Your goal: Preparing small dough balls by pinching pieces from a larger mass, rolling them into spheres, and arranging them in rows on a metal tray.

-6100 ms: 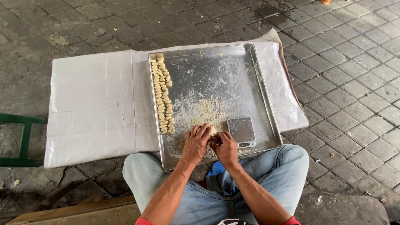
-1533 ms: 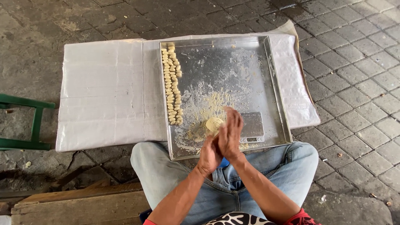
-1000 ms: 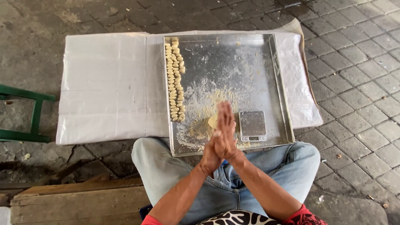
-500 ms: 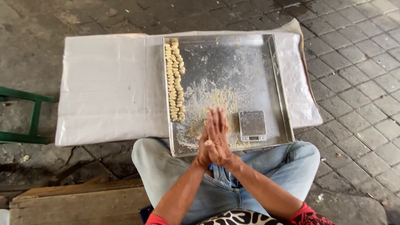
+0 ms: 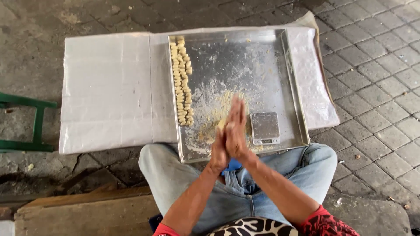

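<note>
Pale dough (image 5: 220, 125) is what we have between our palms, and only a sliver of it shows at the edge of the pressed hands; our left hand (image 5: 219, 146) and right hand (image 5: 236, 131) lie flat against each other, fingers straight and pointing away from us, so the grip is a flat press on the dough and not a closed fist; how much dough sits inside we cannot tell. The hands hover above the near part of the metal tray (image 5: 293, 87), over a scatter of flour and crumbs (image 5: 218, 105); the piece's long axis seems to run along the fingers, away from our body. To the left, well apart from the hands, a row of finished dough pieces (image 5: 182, 83) runs along the tray's left wall, its line also pointing away from us; our left hand is the nearer one to that row. Just right of the hands stands a small digital scale (image 5: 265, 127); the tray rests on white sheeting (image 5: 105, 91) over grey paving.
</note>
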